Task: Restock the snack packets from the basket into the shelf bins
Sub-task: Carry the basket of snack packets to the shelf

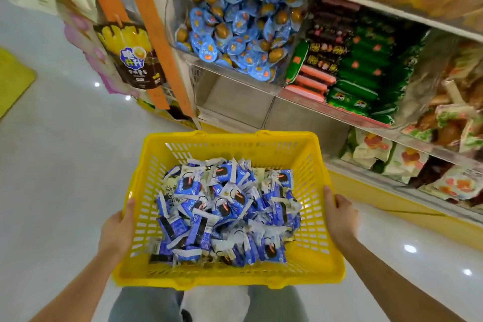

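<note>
We hold the yellow basket at waist height before the shelf bins, left hand and right hand each gripping a side rim, thumbs on top. Blue-and-white snack packets lie heaped inside the basket.

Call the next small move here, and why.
Probably set the yellow basket down to free a hand. Both the left hand and right hand grip its sides, so neither can lift the snack packets heaped inside. The lower bin straight ahead looks bare, a likely target.
</note>
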`<state>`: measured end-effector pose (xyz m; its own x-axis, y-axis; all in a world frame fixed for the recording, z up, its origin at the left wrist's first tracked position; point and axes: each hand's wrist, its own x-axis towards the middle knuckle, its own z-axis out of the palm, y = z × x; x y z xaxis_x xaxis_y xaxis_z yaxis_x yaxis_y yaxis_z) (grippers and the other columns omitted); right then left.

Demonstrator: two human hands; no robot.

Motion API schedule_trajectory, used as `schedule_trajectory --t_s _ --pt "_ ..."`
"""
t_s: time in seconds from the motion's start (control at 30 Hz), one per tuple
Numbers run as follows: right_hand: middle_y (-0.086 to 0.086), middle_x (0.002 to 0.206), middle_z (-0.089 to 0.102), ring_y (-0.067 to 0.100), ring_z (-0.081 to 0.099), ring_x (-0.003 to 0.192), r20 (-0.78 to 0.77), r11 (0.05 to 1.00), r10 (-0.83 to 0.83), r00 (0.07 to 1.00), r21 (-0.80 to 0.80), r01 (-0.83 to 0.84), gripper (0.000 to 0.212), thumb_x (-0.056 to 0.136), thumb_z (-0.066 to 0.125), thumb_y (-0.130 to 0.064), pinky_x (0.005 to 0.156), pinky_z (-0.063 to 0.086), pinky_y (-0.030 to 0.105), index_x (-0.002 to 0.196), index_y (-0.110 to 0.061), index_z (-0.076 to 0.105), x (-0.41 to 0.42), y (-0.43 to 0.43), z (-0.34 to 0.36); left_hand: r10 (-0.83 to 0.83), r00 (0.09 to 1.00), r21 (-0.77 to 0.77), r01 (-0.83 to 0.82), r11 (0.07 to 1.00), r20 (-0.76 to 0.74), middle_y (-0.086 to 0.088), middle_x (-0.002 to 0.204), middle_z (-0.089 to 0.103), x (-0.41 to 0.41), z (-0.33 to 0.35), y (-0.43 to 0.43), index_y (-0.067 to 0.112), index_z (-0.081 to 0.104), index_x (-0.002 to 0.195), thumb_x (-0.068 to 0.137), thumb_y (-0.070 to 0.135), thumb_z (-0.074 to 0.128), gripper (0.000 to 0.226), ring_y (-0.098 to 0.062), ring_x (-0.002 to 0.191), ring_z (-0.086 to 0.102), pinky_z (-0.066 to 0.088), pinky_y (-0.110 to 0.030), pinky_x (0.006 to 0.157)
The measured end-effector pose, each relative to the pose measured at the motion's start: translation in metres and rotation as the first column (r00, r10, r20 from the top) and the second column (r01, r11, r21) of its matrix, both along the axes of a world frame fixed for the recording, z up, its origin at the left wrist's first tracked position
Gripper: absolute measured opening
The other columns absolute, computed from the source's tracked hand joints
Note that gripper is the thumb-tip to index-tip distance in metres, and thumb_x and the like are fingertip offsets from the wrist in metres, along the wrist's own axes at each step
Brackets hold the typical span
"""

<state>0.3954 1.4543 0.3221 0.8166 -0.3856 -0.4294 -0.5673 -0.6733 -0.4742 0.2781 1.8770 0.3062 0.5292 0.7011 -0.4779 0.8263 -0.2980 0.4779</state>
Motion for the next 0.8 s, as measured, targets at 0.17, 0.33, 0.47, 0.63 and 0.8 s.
schedule_trajectory --t_s 0.17,0.33,0.47,0.63,0.8 --pt "0.009 0.054 0.047 0.020 0.046 0.053 0.049 0.996 -0.086 0.995 0.000 0.086 0.057 0.093 0.039 -0.055 0.049 0.032 0.029 0.056 -0.010 0.041 -0.009 0.030 -0.049 -0.058 0.998 -0.010 0.058 0.998 -0.001 -0.023 0.091 0.062 0.015 -0.050 0.034 0.000 0.065 0.091 0.095 0.053 0.028 0.064 -0.039 0.091 0.059 0.043 -0.044 0.084" --pt "0.008 0.052 0.044 0.019 0.041 0.050 0.079 0.994 -0.107 0.991 -0.014 0.108 0.057 0.093 0.040 -0.054 0.048 0.033 0.030 0.054 -0.011 0.038 -0.014 0.056 -0.112 -0.119 0.993 0.004 0.119 0.993 -0.012 -0.017 0.083 0.055 0.029 -0.115 0.061 0.001 0.061 0.085 0.097 0.049 0.027 0.060 -0.032 0.080 0.051 0.038 -0.040 0.075" --pt "0.009 0.052 0.045 0.021 0.041 0.051 0.072 0.991 -0.132 0.989 -0.023 0.134 0.057 0.093 0.039 -0.054 0.048 0.032 0.031 0.054 -0.012 0.038 -0.026 0.064 -0.168 -0.148 0.989 0.054 0.148 0.987 0.006 -0.012 0.071 0.051 0.025 -0.172 0.071 0.007 0.052 0.072 0.097 0.049 0.028 0.054 -0.028 0.071 0.045 0.035 -0.037 0.068" --pt "0.012 0.054 0.049 0.024 0.044 0.052 0.074 0.990 -0.122 0.990 -0.063 0.126 0.058 0.094 0.037 -0.054 0.048 0.031 0.031 0.057 -0.009 0.042 -0.029 0.063 -0.236 -0.163 0.986 0.066 0.161 0.985 0.023 -0.011 0.058 0.050 0.026 -0.246 0.070 0.004 0.047 0.062 0.097 0.051 0.028 0.062 -0.032 0.060 0.047 0.036 -0.036 0.061" --pt "0.006 0.062 0.052 0.019 0.045 0.056 -0.053 0.991 0.003 0.999 -0.133 -0.010 0.053 0.095 0.030 -0.053 0.051 0.031 0.032 0.065 -0.013 0.050 -0.027 0.053 -0.302 -0.158 0.987 0.107 0.157 0.982 0.007 -0.013 0.059 0.054 0.026 -0.312 0.061 0.005 0.050 0.061 0.095 0.056 0.026 0.066 -0.031 0.057 0.050 0.036 -0.034 0.055"
